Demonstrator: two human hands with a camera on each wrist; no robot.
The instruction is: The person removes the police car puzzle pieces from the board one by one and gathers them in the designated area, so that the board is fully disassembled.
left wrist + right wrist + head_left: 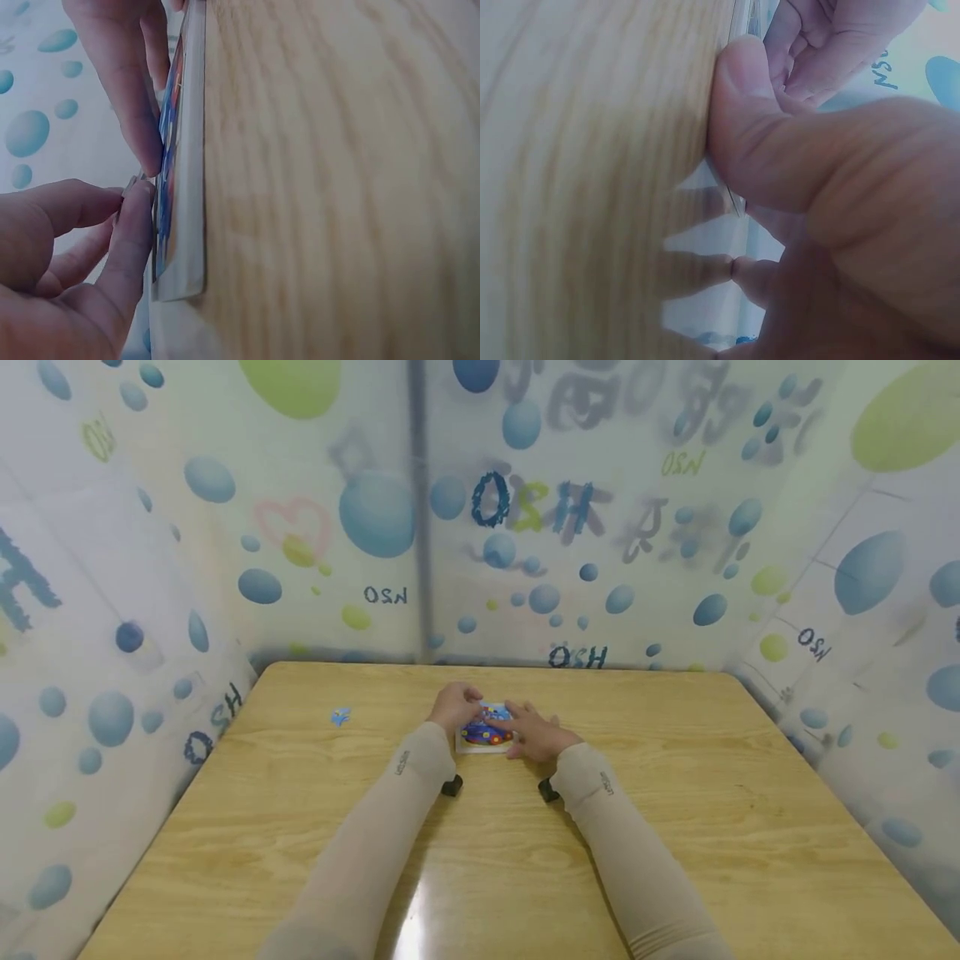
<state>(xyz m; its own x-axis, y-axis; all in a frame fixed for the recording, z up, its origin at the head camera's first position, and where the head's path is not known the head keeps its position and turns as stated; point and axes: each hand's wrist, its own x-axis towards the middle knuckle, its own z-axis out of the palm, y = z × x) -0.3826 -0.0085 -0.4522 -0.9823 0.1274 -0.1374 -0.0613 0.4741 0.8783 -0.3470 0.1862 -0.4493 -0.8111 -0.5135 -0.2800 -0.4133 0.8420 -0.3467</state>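
A small jigsaw puzzle (487,737) in a white tray, with a blue car picture, lies flat on the wooden table between both hands. My left hand (453,706) is at its left side and pinches a small thin puzzle piece (129,187) between thumb and fingertips, right at the puzzle's surface. From the right, my right hand (540,735) reaches over with fingers spread. One of its fingers (142,142) touches the picture, and the thumb (746,82) rests against the tray's edge. The fingers hide part of the picture.
A loose blue puzzle piece (341,717) lies on the table (675,827) to the left of the puzzle. Behind the table's far edge hangs a pale curtain (645,585) printed with blue and green drops, and similar sheets stand at both sides.
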